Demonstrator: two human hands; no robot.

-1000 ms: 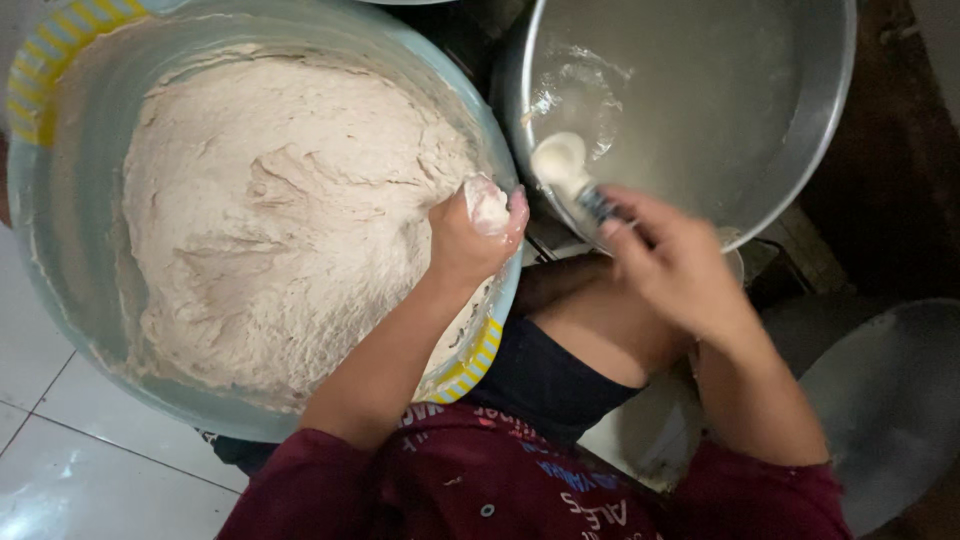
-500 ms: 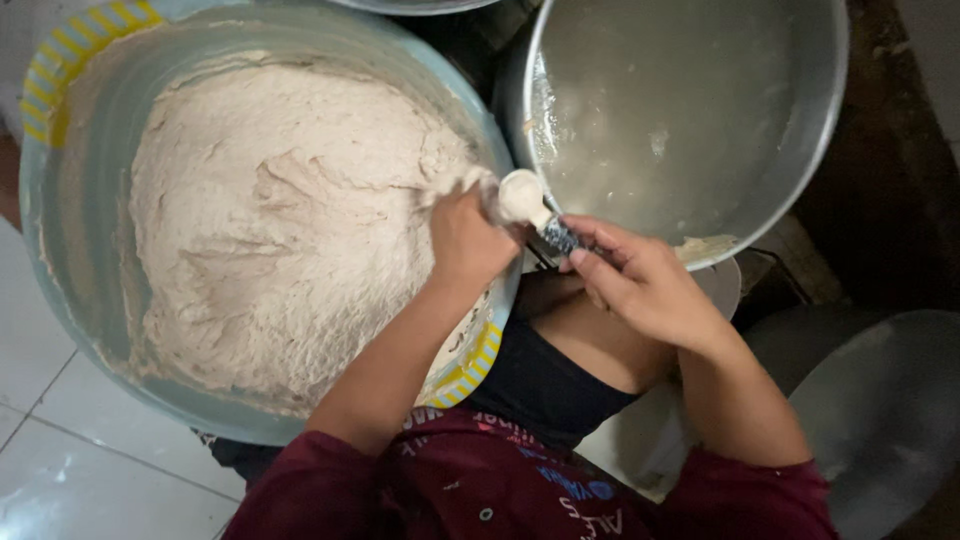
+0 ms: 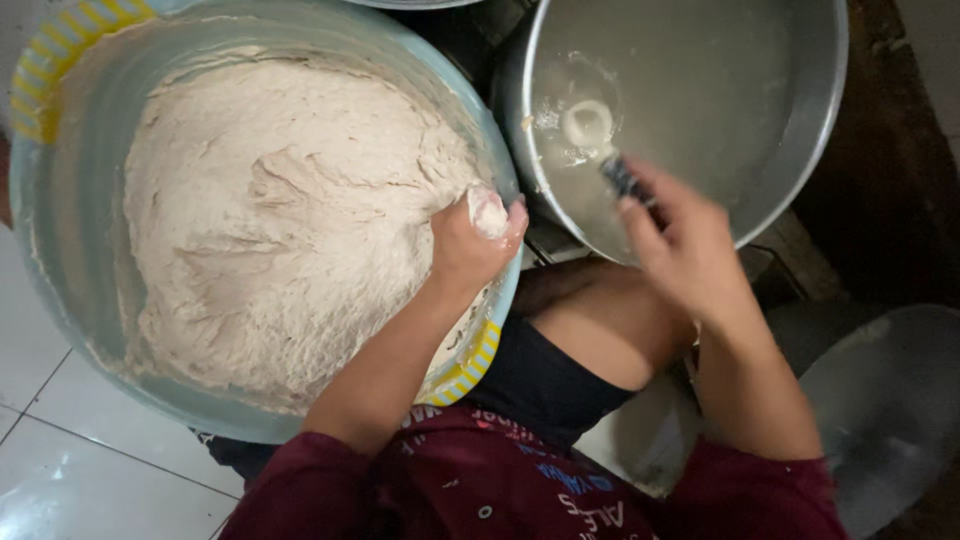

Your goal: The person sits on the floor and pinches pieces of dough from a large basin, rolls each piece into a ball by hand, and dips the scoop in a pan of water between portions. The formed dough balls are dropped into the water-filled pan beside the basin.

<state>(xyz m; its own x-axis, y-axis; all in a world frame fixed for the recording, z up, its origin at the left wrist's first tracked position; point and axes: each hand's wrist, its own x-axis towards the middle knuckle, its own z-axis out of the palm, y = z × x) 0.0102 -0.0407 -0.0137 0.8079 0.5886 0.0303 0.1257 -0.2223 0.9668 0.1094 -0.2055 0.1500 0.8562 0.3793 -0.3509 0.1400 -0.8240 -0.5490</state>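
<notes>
Pale, sticky dough (image 3: 270,220) fills the big round light-blue plastic basin (image 3: 60,250) that takes up the left half of the frame; its rim carries yellow striped patches at the upper left and lower right. My left hand (image 3: 470,245) reaches in over the basin's right edge, forearm slanting up from the bottom centre, wrist bent, fingers curled tight around a small lump of dough (image 3: 488,210) that bulges out between thumb and forefinger.

My right hand (image 3: 680,250), blurred, stretches up and left from the lower right, over the near rim of the wide round metal pan (image 3: 800,150) in the upper right. It is closed on the dark handle of a small spoon-like tool (image 3: 622,180); how tightly, I cannot tell through the blur. Just beyond the tool's tip, a smooth white ball of dough (image 3: 587,125) sits on the pan's wet, shiny bottom.

Between the two vessels my bare knee (image 3: 600,320) shows, with dark shorts and maroon sleeves below. White glossy floor tiles (image 3: 60,460) lie at the lower left, and a grey metal lid (image 3: 890,420) at the lower right.
</notes>
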